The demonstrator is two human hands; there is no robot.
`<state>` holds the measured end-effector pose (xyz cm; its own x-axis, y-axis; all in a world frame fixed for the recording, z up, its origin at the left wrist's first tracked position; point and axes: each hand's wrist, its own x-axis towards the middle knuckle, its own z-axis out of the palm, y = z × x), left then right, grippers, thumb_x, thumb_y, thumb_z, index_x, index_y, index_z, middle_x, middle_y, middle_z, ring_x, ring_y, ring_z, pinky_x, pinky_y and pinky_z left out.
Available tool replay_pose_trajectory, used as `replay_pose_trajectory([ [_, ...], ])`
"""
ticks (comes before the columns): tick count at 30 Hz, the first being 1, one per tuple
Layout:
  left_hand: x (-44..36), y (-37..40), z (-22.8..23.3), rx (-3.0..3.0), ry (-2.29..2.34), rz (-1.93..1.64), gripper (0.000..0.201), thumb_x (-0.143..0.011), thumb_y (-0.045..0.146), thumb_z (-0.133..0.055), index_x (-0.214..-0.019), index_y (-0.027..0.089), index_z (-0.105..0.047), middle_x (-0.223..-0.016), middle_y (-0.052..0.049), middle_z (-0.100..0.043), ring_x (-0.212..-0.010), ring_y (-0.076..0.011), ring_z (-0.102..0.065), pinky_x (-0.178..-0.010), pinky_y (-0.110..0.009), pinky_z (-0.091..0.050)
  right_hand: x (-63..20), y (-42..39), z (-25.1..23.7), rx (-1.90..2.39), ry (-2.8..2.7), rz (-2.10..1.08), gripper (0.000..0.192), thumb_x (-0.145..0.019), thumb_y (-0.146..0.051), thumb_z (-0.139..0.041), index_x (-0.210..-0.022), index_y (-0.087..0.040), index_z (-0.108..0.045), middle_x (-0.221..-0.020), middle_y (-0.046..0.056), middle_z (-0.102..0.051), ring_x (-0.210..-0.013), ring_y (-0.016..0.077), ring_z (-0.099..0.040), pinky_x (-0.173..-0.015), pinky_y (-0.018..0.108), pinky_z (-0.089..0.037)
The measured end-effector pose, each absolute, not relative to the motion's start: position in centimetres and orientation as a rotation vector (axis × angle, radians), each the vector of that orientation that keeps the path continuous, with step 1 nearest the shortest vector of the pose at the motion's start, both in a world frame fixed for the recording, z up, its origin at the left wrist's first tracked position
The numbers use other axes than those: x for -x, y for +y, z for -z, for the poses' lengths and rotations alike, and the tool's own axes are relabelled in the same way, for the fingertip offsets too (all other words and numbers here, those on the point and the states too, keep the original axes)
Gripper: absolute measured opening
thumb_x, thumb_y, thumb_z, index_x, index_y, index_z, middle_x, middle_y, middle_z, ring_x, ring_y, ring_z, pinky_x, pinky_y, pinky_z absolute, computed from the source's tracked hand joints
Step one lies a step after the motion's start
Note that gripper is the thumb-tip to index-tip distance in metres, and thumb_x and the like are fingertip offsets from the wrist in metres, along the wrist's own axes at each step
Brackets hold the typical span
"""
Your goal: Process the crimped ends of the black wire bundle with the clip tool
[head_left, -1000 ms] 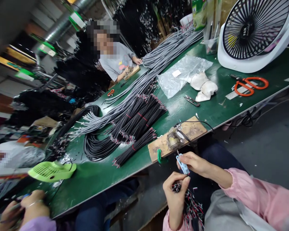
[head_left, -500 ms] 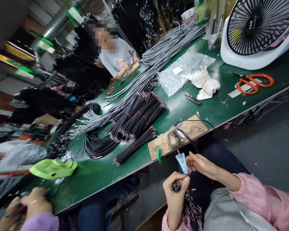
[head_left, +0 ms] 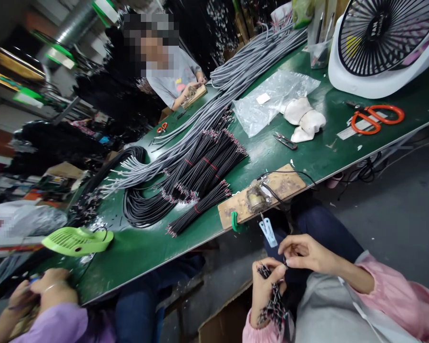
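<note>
My left hand (head_left: pixel 262 286) is closed around a bundle of thin black cables (head_left: pixel 274 307), whose red, white and black wire ends hang below the fist. Thumb and forefinger of that hand press together at the tip of one cable. There my right hand (head_left: pixel 303 255) meets them, its thumb and forefinger pinching the cable's end; the fine detail is too small to make out. Just above my hands, a light blue clothespin-like clip (head_left: pixel 268 232) hangs from a metal tip at the edge of a wooden board (head_left: pixel 232 209). A grimy metal fixture (head_left: pixel 256 197) sits on that board.
Bundles of black cables (head_left: pixel 196 171) and long grey cables (head_left: pixel 186 136) cover the green table (head_left: pixel 329 157). Orange-handled scissors (head_left: pixel 375 119), small snips (head_left: pixel 285 141) and a white fan (head_left: pixel 372 81) lie to the right. Co-workers sit across and at left. A cardboard box (head_left: pixel 221 314) stands below.
My right hand has moved from beside the blue clip down to my left fingertips, now pinching there. The clip has swung slightly, and its two arms show apart.
</note>
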<state>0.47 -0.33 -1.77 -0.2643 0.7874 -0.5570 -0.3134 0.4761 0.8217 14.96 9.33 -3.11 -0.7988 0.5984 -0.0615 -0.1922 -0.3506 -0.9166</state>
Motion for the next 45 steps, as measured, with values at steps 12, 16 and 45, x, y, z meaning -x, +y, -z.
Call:
replay_pose_trajectory([
  [12,-1.7,-1.0,6.0,-0.195,1.445,-1.497,0.039,-0.059,0.047,-0.075,-0.062,0.015,-0.054,-0.052,0.003,-0.055,-0.046,-0.0080,-0.052,-0.046,-0.019,-0.043,-14.7,8.9,5.0,0.683,-1.709,-1.937,0.023,-0.079,-0.036,-0.063,-0.073,-0.013,-0.066,-0.069,0.002,-0.057,-0.061,0.0120,-0.048,-0.057,0.024,-0.038],
  [16,-1.6,-1.7,6.0,-0.198,1.462,-1.318,0.047,-0.055,0.054,-0.075,-0.057,0.016,-0.047,-0.040,0.006,-0.046,-0.029,-0.0070,-0.043,-0.031,-0.018,-0.033,-14.5,9.0,4.9,0.861,-1.740,-1.813,0.024,-0.081,-0.035,-0.060,-0.075,-0.013,-0.066,-0.066,0.001,-0.057,-0.060,0.0121,-0.046,-0.056,0.024,-0.037],
  [45,-2.1,-1.7,4.7,-0.648,1.622,-1.385,0.026,-0.071,0.035,-0.070,-0.061,0.012,-0.061,-0.056,-0.001,-0.057,-0.055,-0.0138,-0.055,-0.057,-0.025,-0.046,-13.7,8.7,2.7,0.865,-1.846,-1.705,0.015,-0.078,-0.025,-0.062,-0.070,-0.013,-0.065,-0.067,0.002,-0.059,-0.059,0.0114,-0.048,-0.055,0.023,-0.037],
])
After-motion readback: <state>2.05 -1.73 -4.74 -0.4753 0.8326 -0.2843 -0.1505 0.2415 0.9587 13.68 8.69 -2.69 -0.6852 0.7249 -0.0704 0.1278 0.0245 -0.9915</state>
